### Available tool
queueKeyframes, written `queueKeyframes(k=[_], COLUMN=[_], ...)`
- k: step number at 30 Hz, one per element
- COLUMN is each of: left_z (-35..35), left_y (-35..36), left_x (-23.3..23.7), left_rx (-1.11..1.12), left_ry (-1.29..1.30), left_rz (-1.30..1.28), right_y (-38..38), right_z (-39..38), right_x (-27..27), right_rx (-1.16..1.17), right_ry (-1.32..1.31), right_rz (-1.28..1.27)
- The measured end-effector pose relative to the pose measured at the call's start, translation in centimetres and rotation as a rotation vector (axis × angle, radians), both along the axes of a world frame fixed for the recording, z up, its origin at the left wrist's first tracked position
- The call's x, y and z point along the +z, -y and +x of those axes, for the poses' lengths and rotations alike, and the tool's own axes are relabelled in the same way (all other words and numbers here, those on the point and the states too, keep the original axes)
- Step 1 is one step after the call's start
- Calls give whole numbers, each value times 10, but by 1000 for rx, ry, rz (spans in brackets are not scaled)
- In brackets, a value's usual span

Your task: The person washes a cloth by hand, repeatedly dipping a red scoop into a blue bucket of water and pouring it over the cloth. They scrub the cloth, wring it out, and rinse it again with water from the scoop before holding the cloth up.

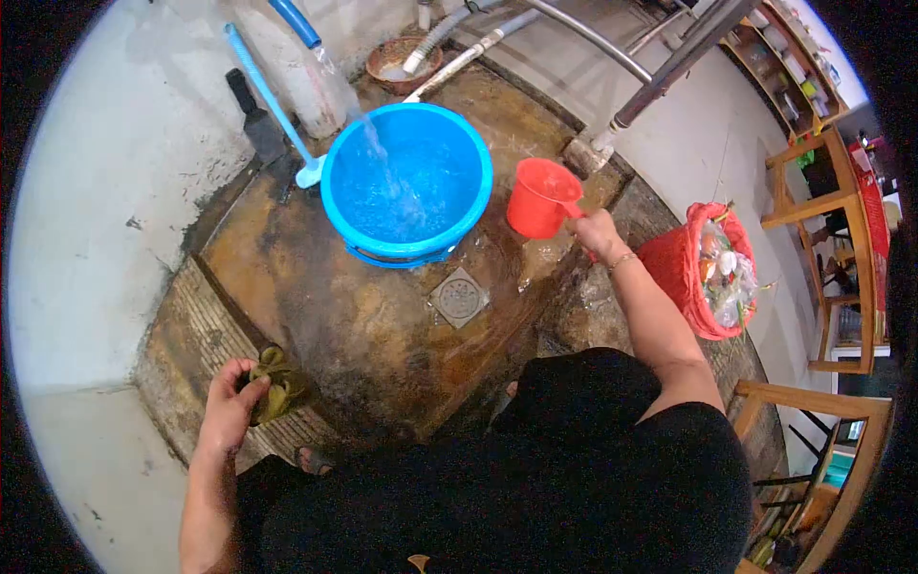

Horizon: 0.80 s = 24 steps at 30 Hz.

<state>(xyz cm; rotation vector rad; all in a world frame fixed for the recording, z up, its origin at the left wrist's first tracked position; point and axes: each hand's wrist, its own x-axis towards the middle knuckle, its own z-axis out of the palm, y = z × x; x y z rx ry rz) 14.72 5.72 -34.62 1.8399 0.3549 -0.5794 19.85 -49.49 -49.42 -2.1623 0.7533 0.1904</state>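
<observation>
Wet, brown-stained floor [335,325] spread beneath us, and out on it, just right of upper centre, we had the red dipper [535,206], mouth up. Our right hand [595,234] had its fingers curled round the handle, which likely kept the cup upright and our knuckles clear of the rim; whether its base touched the floor, we couldn't tell. Close by on its left sat the blue basin [406,253], right under the blue hose [295,23] at the top of the frame, so the falling water landed inside. Just below the basin, we saw the drain cover [459,298], handy for spills, we'd judge.

Down at lower left, look, our left hand [229,407] had a crumpled green bundle [275,387], perhaps cloth, pinched between thumb and bent fingers, well apart from the basin and seemingly out of the splash.

And the arms! Our right one reached forward from lower right, forearm slanting up and inward, wrist beside the red-lined bin [674,258]. Our left rose nearly straight from the bottom edge, elbow low, hand turned in towards the bundle.
</observation>
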Motion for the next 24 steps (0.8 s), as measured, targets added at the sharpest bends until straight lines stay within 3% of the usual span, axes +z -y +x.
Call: queueKeyframes(k=[5,7,10,14,16,24], left_z=[2,3,2,2,2,3], left_y=[-1,0,-6,-7,-6,-4], left_x=[-7,-7,-17,-21,-22,-21], left_rx=[41,10,39,8,32,52], left_ry=[-74,-24,-32,-22,-49,-60], left_rz=[-20,-3,-50,-11,-29,-7], right_y=[2,-4,3,8,8,20], right_z=[10,14,23,32,33,35], right_x=[-25,-25,-48,-62,-56,-37], right_rx=[-167,-324,-349,-368,-439,-514], right_ry=[-41,5,117,140,113,113], right_rz=[162,372,496,402,585,551])
